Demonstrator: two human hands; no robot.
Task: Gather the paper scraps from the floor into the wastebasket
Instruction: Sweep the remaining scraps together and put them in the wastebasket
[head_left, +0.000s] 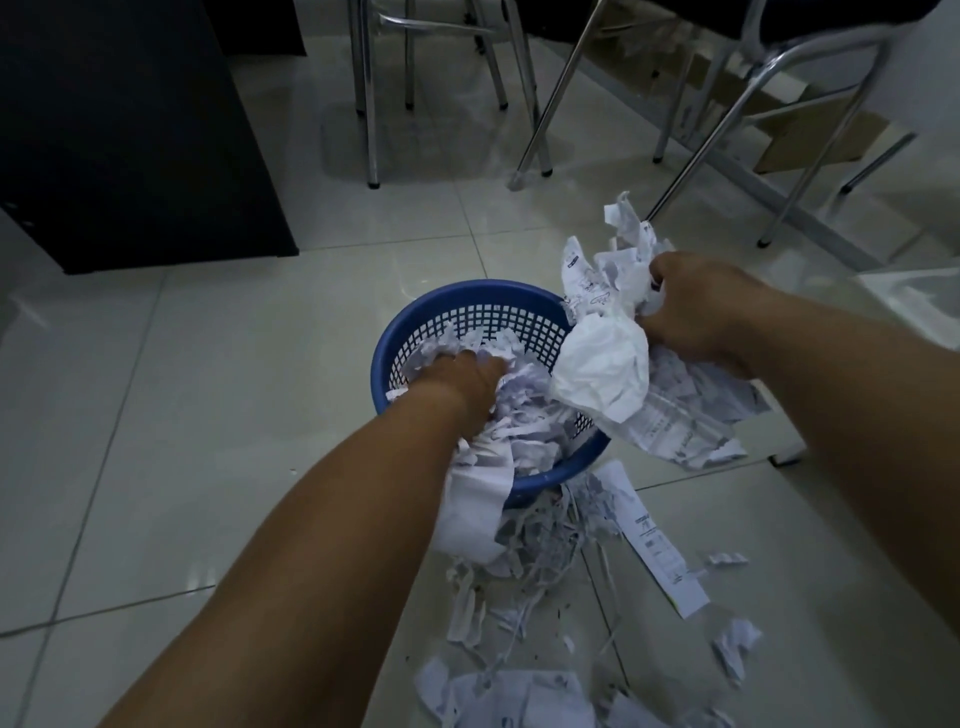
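A: Where are we in the job?

B: We are filling the blue wastebasket (485, 296). It sits on the floor (208, 389) in the middle of what we see, and it is already packed with torn paper.

A: What is our left hand (462, 379) doing?

B: It is down inside the wastebasket, pressing on the paper there. The fingers are buried in the scraps, so we cannot tell if that grip is clenched or let go. A white sheet (475, 504) hangs over the rim at 6 o'clock, right by our wrist.

A: And our right hand (696, 306)?

B: Its grip is closed tight around a big bunch of crumpled paper (602, 374). The bunch hangs over the rim at 3 o'clock. Some of it is over the wastebasket and some hangs outside.

A: So what do we need to do next?

B: We think the bunch has to move to the middle of the wastebasket before the grip lets go, or bits may fall out. The left hand may need to push the pile down to make room.

A: Are we nearly done?

B: No. Lots of paper scraps (535, 561) lie on the floor at 6 o'clock from the wastebasket, close to us, with a long printed slip (660, 551) at 5 o'clock. We will need more handfuls
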